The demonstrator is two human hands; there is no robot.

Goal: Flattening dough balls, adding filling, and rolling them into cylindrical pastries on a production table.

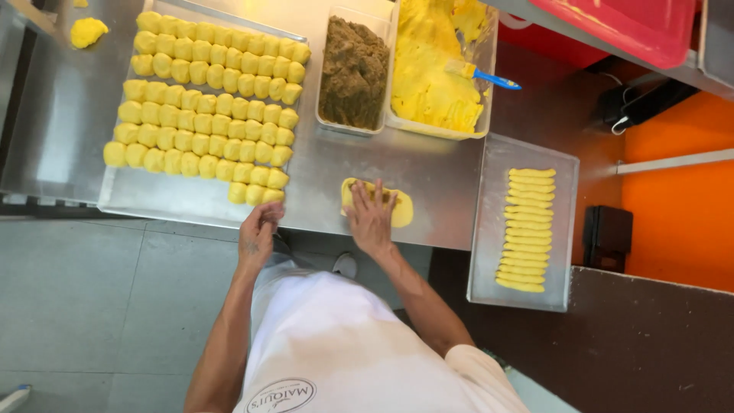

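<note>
This looks like a commercial bakery or pastry kitchen. A long stainless steel worktable (428, 168) fills the upper middle of the frame. At upper left a large metal tray (153, 203) carries rows of yellow dough balls (210, 99). At top centre stand 2 clear plastic tubs, one of brown filling (353, 73) and one of yellow dough (436, 84). At right a second tray (489, 268) holds shaped dough sticks (524, 229). The person wears a white apron (344, 352), lower centre, over a grey tiled floor (84, 306).

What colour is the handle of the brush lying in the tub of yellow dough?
Blue; the brush handle shows clearly in the head view.
</note>
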